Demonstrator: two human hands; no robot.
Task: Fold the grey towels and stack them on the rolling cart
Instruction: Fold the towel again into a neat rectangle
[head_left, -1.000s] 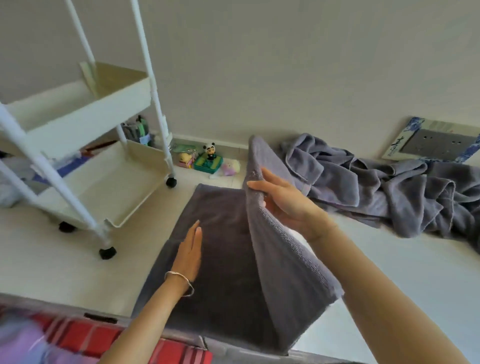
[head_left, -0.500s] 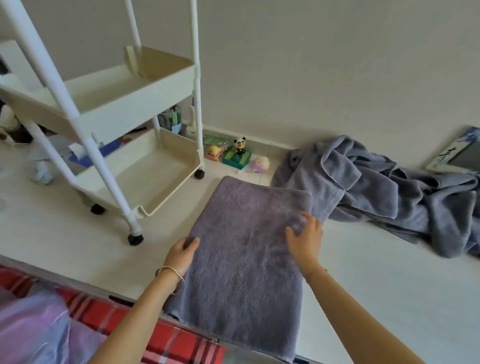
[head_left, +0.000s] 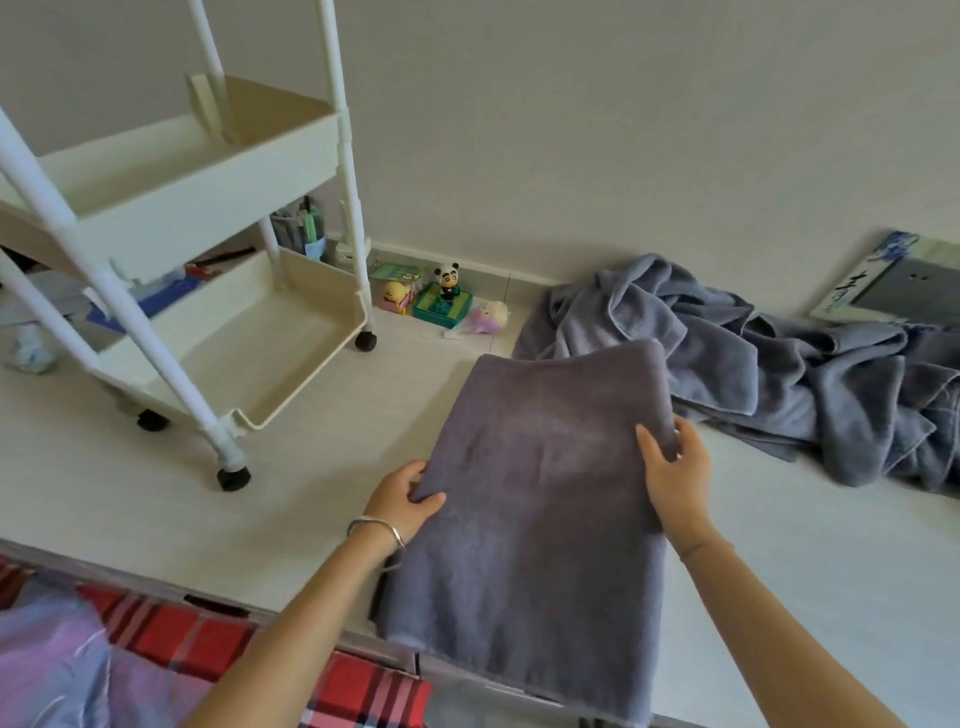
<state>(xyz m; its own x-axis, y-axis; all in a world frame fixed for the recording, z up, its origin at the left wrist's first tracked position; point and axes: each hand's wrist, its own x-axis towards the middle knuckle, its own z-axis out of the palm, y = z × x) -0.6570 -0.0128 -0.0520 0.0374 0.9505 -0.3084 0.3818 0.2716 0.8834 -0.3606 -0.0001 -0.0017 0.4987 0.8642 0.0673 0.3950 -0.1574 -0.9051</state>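
A grey towel (head_left: 540, 499), folded lengthwise, is held in front of me over the pale floor. My left hand (head_left: 402, 501) pinches its left edge about halfway up, thumb on top. My right hand (head_left: 672, 470) grips the right edge at the same height. The far half lifts off the floor and curves up; the near end hangs over a ledge. A heap of unfolded grey towels (head_left: 753, 364) lies behind it to the right. The white rolling cart (head_left: 208, 171) stands at the left with bare trays.
Small toys (head_left: 441, 301), among them a panda figure, sit by the wall between the cart and the towel heap. A framed picture (head_left: 898, 283) leans at the far right. A red plaid cloth (head_left: 208, 654) lies at the bottom left.
The right hand laid the raised half over, folding the towel lengthwise. Both hands then took hold of its side edges and have lifted the middle and far end off the floor.
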